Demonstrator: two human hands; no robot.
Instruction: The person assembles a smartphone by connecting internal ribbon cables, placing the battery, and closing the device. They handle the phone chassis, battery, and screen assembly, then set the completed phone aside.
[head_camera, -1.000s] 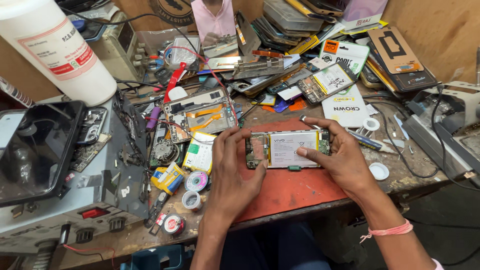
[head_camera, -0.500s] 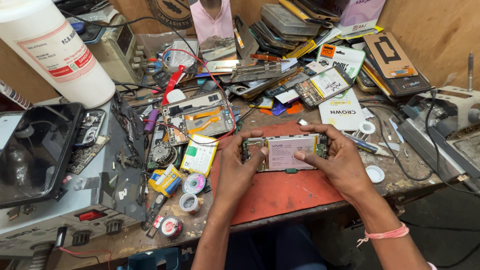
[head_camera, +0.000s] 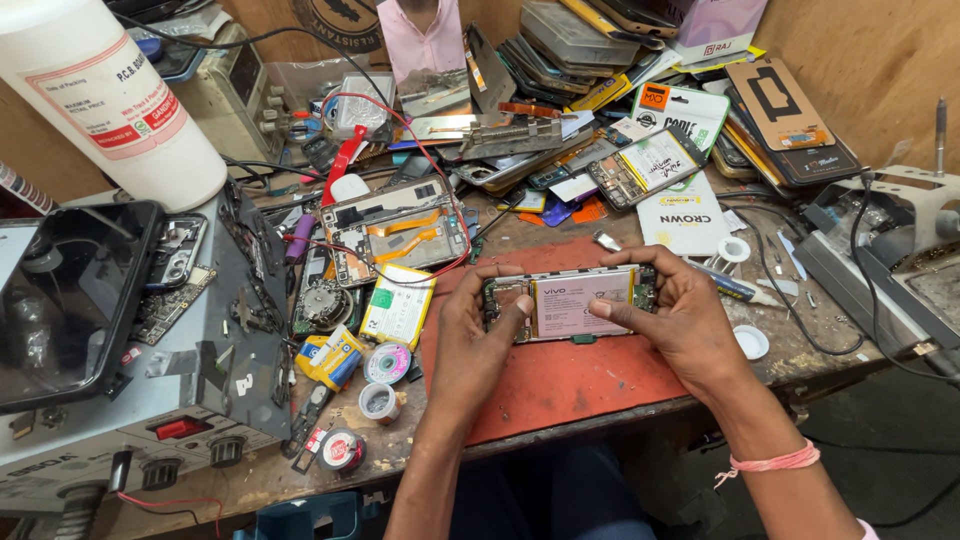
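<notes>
The opened phone (head_camera: 565, 302), back cover off and battery showing, is held level just above the red mat (head_camera: 560, 385) at the counter's near edge. The left hand (head_camera: 478, 345) clamps its left end, the right hand (head_camera: 672, 318) its right end, both thumbs lying on the battery. Thumb pressure could dent that battery or, I think, nick a flex cable beside it, though the board is too small to read. A slip would drop the phone onto the mat, or left of the mat among the solder rolls (head_camera: 385, 363).
</notes>
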